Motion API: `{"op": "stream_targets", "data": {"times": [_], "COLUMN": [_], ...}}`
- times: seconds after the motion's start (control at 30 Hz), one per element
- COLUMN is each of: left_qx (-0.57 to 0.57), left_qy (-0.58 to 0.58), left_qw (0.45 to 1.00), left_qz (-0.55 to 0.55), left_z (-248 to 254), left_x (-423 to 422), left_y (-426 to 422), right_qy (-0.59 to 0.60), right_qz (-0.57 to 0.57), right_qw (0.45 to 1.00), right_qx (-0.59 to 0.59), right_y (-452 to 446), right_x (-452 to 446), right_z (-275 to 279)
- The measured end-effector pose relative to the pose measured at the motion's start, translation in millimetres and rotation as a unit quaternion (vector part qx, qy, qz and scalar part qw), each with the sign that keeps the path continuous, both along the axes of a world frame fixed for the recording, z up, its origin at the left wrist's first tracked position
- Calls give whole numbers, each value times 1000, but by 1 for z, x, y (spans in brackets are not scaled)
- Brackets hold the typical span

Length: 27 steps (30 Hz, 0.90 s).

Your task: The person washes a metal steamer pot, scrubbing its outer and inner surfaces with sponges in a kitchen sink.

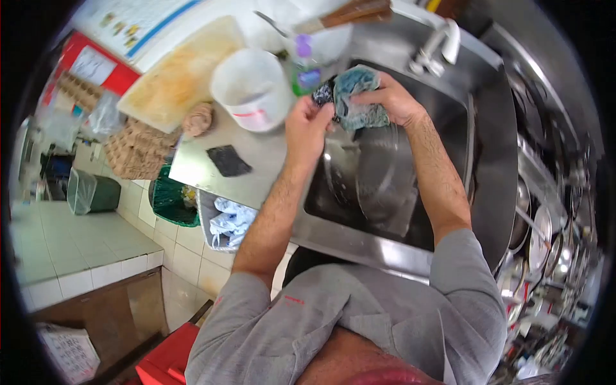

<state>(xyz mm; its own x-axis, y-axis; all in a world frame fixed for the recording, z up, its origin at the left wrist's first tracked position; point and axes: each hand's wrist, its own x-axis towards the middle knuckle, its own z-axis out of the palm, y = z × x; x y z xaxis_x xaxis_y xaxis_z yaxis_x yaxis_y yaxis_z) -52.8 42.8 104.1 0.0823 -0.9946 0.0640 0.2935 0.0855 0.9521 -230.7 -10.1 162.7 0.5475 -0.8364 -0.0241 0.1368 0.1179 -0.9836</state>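
Above the sink (443, 212), both of my hands are raised close together. My right hand (398, 102) is closed on a wet blue-green scrubbing cloth (359, 80). Just to its left, my left hand (307, 125) pinches a small black item flecked with white (323, 94), its kind not clear; it touches or nearly touches the cloth. Below them a clear, see-through dish or lid (388, 186) lies tilted in the basin. A green soap bottle with a purple top (306, 70) stands just behind my left hand.
A white bucket (251, 96), a stained cutting board (186, 70), a black pad (229, 160) and a brown lump (198, 120) are on the counter to the left. The faucet (439, 48) rises behind the basin. Pans (542, 237) crowd the right; a green-lined bin (176, 205) stands lower left.
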Motion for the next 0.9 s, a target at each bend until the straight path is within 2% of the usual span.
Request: {"op": "stream_targets", "data": {"times": [0.07, 0.13, 0.2, 0.27, 0.3, 0.33, 0.4, 0.47, 0.5, 0.53, 0.57, 0.6, 0.63, 0.67, 0.7, 0.73, 0.8, 0.83, 0.87, 0.9], "left_qx": [-6, 1, 16, 13, -18, -47, -230, -302, -228, -241, -108, 28, 27, 86, 149, 158, 77, 24, -8, 14], "left_qy": [-71, -4, -14, -145, -256, -337, -501, -596, -609, -626, -575, -503, -504, -462, -416, -416, -427, -431, -435, -443], "left_qw": [997, 1000, 999, 982, 956, 926, 834, 737, 749, 722, 807, 863, 863, 880, 889, 887, 896, 897, 895, 890], "left_qz": [-15, -22, -43, -118, -140, -165, -28, 100, 126, 170, 73, -26, -27, -74, -120, -121, -98, -96, -93, -106], "left_z": [3, 13, 6, 3, -6, -14, -26, 0, 3, -3, -8, -9, -4, 5, 8, 2, -11, -14, -17, -14], "left_x": [-23, -53, -76, -98, -107, -116, -126, -118, -111, -104, -97, -94, -95, -97, -99, -100, -106, -108, -108, -108], "left_y": [6, 13, 15, 15, 14, 15, 18, 19, 18, 8, -3, -12, -20, -29, -36, -41, -59, -60, -60, -59], "right_qy": [-133, -214, -218, -381, -391, -367, -291, -292, -222, -151, -112, -114, -127, -139, -204, -268, -150, -152, -9, 132], "right_qz": [-77, -132, -193, -200, -176, -173, -230, -243, -241, -236, -236, -239, -210, -182, -136, -90, -146, -148, -80, -8], "right_qw": [987, 966, 954, 881, 886, 893, 896, 890, 907, 918, 915, 914, 914, 913, 898, 874, 944, 941, 975, 981], "right_qx": [55, 57, 68, 196, 179, 195, 243, 251, 265, 280, 308, 307, 323, 337, 365, 396, 257, 265, 207, 143], "right_y": [23, 38, 56, 77, 81, 87, 93, 97, 98, 102, 108, 113, 117, 117, 117, 120, 125, 131, 138, 144], "right_x": [-39, -79, -101, -102, -102, -99, -95, -106, -115, -121, -123, -117, -102, -87, -67, -42, -1, -8, -26, -54], "right_z": [-22, -54, -89, -109, -125, -128, -127, -132, -146, -158, -172, -184, -194, -198, -196, -196, -222, -238, -256, -277]}}
